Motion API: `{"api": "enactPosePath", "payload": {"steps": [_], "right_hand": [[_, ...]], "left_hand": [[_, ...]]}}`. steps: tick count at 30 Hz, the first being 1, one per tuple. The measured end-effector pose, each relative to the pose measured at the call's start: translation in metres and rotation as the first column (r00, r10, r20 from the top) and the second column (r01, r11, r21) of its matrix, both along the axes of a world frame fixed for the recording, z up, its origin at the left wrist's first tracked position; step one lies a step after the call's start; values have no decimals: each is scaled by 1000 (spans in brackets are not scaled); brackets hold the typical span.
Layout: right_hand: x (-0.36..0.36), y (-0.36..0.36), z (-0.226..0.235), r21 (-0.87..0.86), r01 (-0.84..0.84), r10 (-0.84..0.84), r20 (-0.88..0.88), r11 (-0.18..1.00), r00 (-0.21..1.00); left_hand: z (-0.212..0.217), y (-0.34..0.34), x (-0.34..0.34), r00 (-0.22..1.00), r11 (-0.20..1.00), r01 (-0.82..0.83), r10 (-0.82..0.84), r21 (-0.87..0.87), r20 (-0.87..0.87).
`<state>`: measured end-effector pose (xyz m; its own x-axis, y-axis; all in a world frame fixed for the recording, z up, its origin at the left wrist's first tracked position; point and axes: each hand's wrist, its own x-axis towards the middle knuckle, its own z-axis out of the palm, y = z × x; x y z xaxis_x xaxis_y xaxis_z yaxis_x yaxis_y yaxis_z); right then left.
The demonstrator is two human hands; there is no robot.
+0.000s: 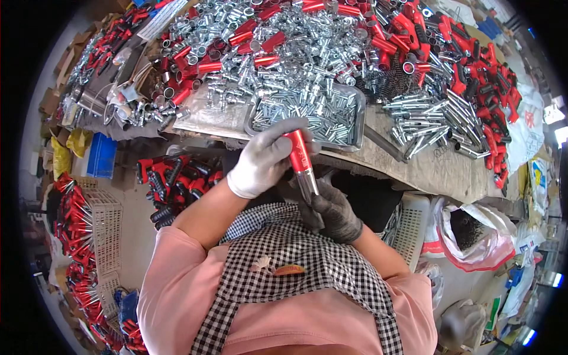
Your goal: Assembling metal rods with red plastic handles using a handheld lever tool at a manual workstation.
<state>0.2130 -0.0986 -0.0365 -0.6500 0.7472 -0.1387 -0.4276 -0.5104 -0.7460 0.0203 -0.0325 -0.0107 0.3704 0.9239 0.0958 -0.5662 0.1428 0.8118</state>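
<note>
In front of my chest I hold a red-and-silver metal tube (299,155), tilted with its red end up and its silver end down. My left hand (263,158), in a white and grey glove, is closed around the red upper part. My right hand (335,216), in a dark grey glove, is closed around the silver lower end and hides its tip. Just beyond my hands, on the bench, stands a metal tray (361,121) full of small silver pins or bolts (331,112).
A large heap of silver fittings (296,50) covers the bench, mixed with red tubes. Silver rods (435,121) and red-and-black tool bodies (491,89) lie at the right. Plastic crates (106,222) stand at the left, and an open white sack (473,236) at the right.
</note>
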Motion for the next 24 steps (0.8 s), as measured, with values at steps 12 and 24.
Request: {"api": "enactPosePath", "payload": {"steps": [12,24], "right_hand": [[33,53,21,375,-530,102,738,760,667],[108,279,34,379,-891,-965,181,248,-192]], "left_hand": [[-1,-18,18,993,947,-73,40,-313,-112],[-20,-36,15,946,869,248,-312,-428,-85]]}}
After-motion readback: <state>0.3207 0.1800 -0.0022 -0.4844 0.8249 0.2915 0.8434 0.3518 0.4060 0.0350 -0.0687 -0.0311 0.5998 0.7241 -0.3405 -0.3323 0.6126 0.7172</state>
